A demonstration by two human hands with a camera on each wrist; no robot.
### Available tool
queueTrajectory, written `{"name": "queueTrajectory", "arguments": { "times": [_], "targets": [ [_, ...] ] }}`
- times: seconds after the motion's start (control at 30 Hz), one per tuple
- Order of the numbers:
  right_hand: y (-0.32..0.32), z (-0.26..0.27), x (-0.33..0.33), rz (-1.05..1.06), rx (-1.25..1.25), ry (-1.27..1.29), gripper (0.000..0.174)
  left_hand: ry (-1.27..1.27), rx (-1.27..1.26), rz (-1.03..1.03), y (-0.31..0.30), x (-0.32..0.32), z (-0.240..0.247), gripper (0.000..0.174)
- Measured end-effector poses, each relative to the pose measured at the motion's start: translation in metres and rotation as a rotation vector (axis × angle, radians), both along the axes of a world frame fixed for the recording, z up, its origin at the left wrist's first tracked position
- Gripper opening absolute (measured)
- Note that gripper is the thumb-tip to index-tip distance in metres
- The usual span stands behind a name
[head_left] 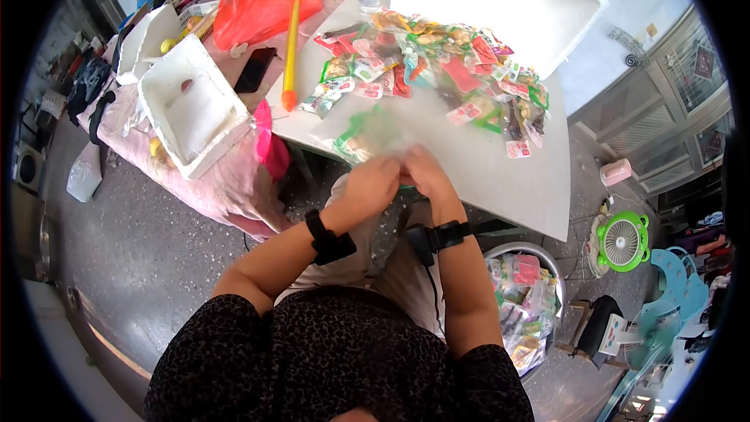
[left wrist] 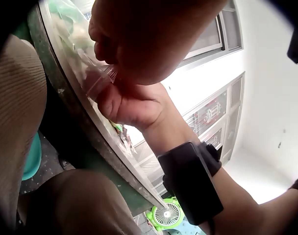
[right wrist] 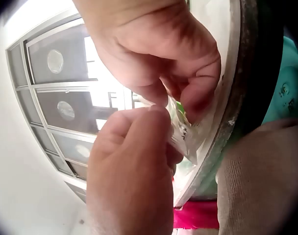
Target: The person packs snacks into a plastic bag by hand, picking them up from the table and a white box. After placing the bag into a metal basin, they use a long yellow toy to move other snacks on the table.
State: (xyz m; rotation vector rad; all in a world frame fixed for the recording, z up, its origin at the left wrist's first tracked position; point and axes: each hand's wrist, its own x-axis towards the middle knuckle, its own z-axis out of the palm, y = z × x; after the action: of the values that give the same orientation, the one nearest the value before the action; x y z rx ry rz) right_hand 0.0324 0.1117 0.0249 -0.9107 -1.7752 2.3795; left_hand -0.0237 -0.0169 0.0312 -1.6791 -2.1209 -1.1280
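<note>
Both hands meet at the table's near edge, over the lap. My left hand (head_left: pixel 373 186) pinches the mouth of a clear plastic bag (head_left: pixel 361 141) with green printing. From the other side, my right hand (head_left: pixel 426 173) grips the same edge, its curled fingers close against the left ones. In the right wrist view a corner of the clear bag (right wrist: pixel 187 142) sticks out below the fingers. The left wrist view shows the bag's creased film between the two hands, its body lying toward the tabletop. The bag's contents are blurred.
Many small colourful snack packets (head_left: pixel 437 55) are spread over the white table (head_left: pixel 508 195). A large white foam box (head_left: pixel 500 0) stands behind them. To the left are a yellow tube (head_left: pixel 292 47), a phone (head_left: pixel 255 70) and a foam box (head_left: pixel 191 101). A metal basin (head_left: pixel 556 273) of packets stands right.
</note>
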Motion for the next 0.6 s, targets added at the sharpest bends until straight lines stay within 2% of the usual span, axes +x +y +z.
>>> {"name": "queueTrajectory", "arguments": {
  "times": [0.23,0.33,0.47,0.57,0.6],
  "targets": [
    [-0.009,-0.009,-0.008,-0.028,-0.044,0.022,0.012,-0.005,-0.074,0.021,-0.007,-0.002,-0.019,0.009],
    [-0.009,-0.010,-0.010,-0.040,-0.044,0.014,0.011,-0.008,-0.091,0.003,-0.013,-0.005,-0.015,0.019],
    [0.000,-0.001,0.005,0.040,0.086,-0.009,0.013,0.156,-0.090,-0.004,-0.027,-0.006,-0.009,0.036],
    [0.015,-0.014,0.015,-0.033,0.649,-0.109,0.019,0.296,-0.172,-0.003,-0.028,-0.018,-0.030,0.041],
    [0.017,-0.016,0.015,-0.107,0.967,-0.070,0.021,0.321,-0.160,-0.010,-0.024,-0.023,-0.033,0.041]
  ]
}}
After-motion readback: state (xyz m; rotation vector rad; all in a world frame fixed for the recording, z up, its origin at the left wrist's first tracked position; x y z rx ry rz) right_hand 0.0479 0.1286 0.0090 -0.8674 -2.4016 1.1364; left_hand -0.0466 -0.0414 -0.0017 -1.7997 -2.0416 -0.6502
